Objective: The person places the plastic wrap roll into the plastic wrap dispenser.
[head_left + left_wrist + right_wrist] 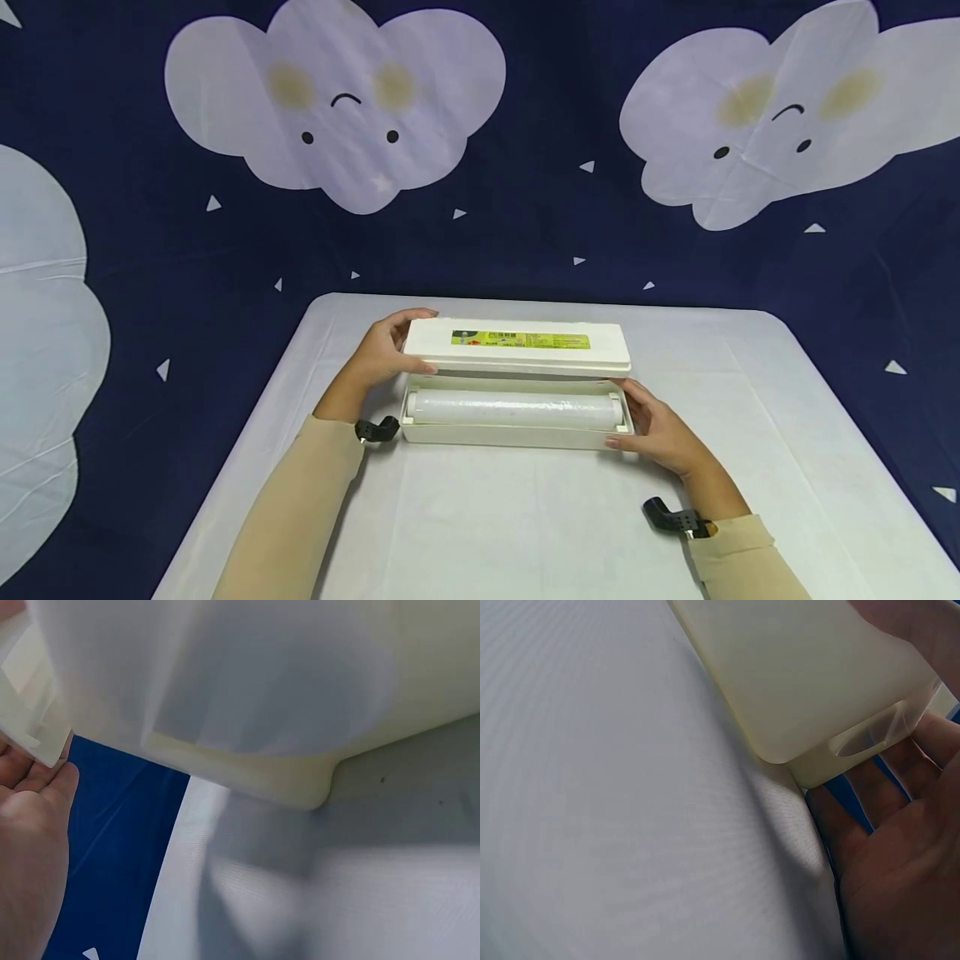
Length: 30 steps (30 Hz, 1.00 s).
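An off-white cling film box (510, 435) sits on the table with a roll of cling film (517, 408) lying lengthwise inside. Its lid (540, 360), with a green and yellow label (521, 339), is raised behind the box. At the lid's left end my left hand (386, 350) grips it, thumb on the near edge and fingers over the far side. My right hand (663, 433) holds the right end of the box, thumb on the front wall. The right wrist view shows an oval slot (870, 735) in that end, beside the fingers (885, 787).
White cloth covers the table (540, 517). Behind it hangs a dark blue backdrop (525, 250) printed with clouds and small triangles. Black wrist cameras (377, 429) are strapped at both cuffs, the left one close to the box's left end.
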Each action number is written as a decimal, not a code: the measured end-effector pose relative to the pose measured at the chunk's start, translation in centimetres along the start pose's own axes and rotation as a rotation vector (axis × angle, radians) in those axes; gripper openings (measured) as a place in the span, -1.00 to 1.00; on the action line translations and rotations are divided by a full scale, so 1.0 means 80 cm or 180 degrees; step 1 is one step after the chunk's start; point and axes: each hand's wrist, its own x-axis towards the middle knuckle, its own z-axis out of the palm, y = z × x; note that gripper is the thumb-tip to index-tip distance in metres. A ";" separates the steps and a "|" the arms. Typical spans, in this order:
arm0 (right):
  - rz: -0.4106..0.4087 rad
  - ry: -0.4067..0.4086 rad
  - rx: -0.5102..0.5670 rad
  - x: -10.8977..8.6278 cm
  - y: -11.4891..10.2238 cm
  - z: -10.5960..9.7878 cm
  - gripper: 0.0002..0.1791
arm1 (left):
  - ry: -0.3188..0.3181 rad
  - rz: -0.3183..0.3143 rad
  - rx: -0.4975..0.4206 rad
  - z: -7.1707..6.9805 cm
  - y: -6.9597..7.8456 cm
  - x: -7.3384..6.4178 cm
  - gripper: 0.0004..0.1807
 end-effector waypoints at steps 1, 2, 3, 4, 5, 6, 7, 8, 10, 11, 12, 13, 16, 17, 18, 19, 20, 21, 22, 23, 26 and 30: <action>-0.0002 0.0004 0.0017 0.000 0.000 0.000 0.11 | -0.0005 0.0011 0.0000 0.000 0.000 -0.001 0.04; -0.0011 0.0008 0.0027 0.000 0.000 0.001 0.10 | -0.0009 0.0023 -0.0007 0.000 0.000 -0.001 0.04; -0.0018 0.0008 0.0048 0.000 0.000 0.001 0.10 | -0.0011 0.0032 -0.0024 0.000 -0.001 -0.002 0.03; -0.0011 0.0006 0.0082 0.000 0.000 0.001 0.10 | -0.0014 0.0045 -0.0040 -0.001 -0.001 -0.002 0.03; 0.0001 0.0003 0.0105 0.000 0.000 0.000 0.11 | -0.0018 0.0056 -0.0064 -0.001 -0.002 -0.002 0.03; 0.0018 0.0004 0.0133 0.000 0.000 0.000 0.11 | -0.0021 0.0071 -0.0092 -0.001 -0.003 -0.002 0.03; 0.0036 -0.0004 0.0177 0.000 0.000 -0.001 0.13 | -0.0026 0.0092 -0.0119 -0.001 -0.003 -0.002 0.03; 0.0044 -0.0011 0.0219 0.000 0.000 -0.002 0.14 | -0.0034 0.0112 -0.0140 0.000 -0.004 -0.002 0.03; 0.0034 -0.0028 0.0345 0.001 0.001 -0.004 0.16 | -0.0048 0.0144 -0.0187 0.000 -0.004 -0.003 0.02; 0.0007 -0.0037 0.0416 0.002 0.001 -0.005 0.17 | -0.0058 0.0155 -0.0216 0.001 -0.004 -0.003 0.01; -0.0029 -0.0041 0.0493 0.003 0.002 -0.006 0.18 | -0.0067 0.0170 -0.0242 0.001 -0.004 -0.004 0.01; -0.0073 -0.0044 0.0559 0.004 0.002 -0.008 0.18 | -0.0077 0.0181 -0.0264 0.002 -0.004 -0.005 0.00; -0.0176 0.0009 0.0628 0.006 0.002 -0.010 0.18 | -0.0102 0.0192 -0.0306 0.003 -0.004 -0.006 0.00; -0.0200 0.0044 0.0612 0.006 0.002 -0.011 0.18 | -0.0110 0.0195 -0.0317 0.003 -0.004 -0.007 -0.01; -0.0212 0.0083 0.0579 0.006 0.001 -0.012 0.18 | -0.0115 0.0196 -0.0322 0.004 -0.004 -0.007 -0.01; -0.0224 0.0123 0.0544 0.007 0.001 -0.013 0.18 | -0.0120 0.0198 -0.0321 0.004 -0.005 -0.007 -0.01; -0.0228 0.0160 0.0521 0.008 0.001 -0.014 0.18 | -0.0127 0.0200 -0.0324 0.004 -0.005 -0.008 -0.01; -0.0241 0.0194 0.0491 0.008 0.000 -0.016 0.17 | -0.0134 0.0204 -0.0329 0.005 -0.005 -0.008 0.00; -0.0246 0.0241 0.0457 0.009 -0.001 -0.017 0.17 | -0.0140 0.0209 -0.0335 0.005 -0.005 -0.008 0.00; -0.0241 0.0297 0.0419 0.011 -0.002 -0.018 0.17 | -0.0150 0.0209 -0.0348 0.006 -0.006 -0.008 0.00; -0.0248 0.0439 0.0362 0.015 -0.004 -0.022 0.17 | -0.0170 0.0214 -0.0356 0.008 -0.007 -0.008 0.01; -0.0309 0.0523 0.0290 0.020 -0.008 -0.027 0.19 | -0.0174 0.0235 -0.0330 0.009 -0.006 -0.008 0.03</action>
